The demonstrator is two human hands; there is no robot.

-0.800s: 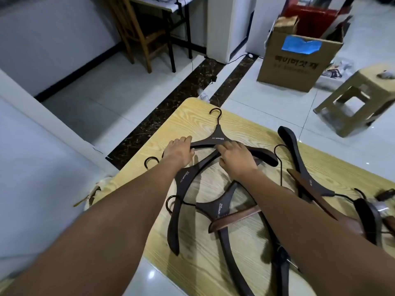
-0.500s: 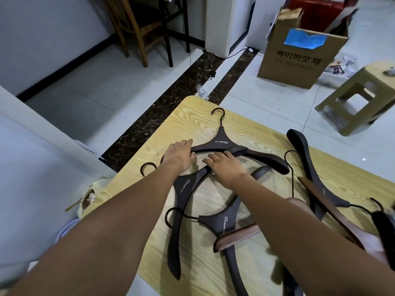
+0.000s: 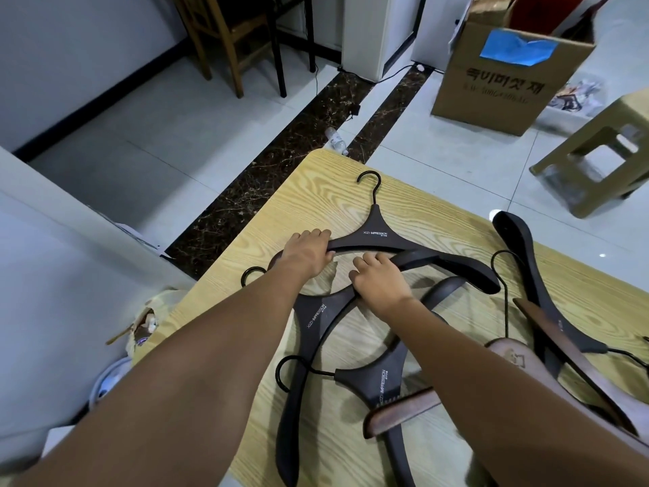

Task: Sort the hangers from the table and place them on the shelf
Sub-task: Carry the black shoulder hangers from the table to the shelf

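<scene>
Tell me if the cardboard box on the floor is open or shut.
Open. The cardboard box has its top flaps standing up, not folded over. What is inside cannot be told.

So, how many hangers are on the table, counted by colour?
Dark brown hangers: 4
Reddish-brown hangers: 2, both partly hidden
Total: 6 in view; the right edge may cut off more.
</scene>
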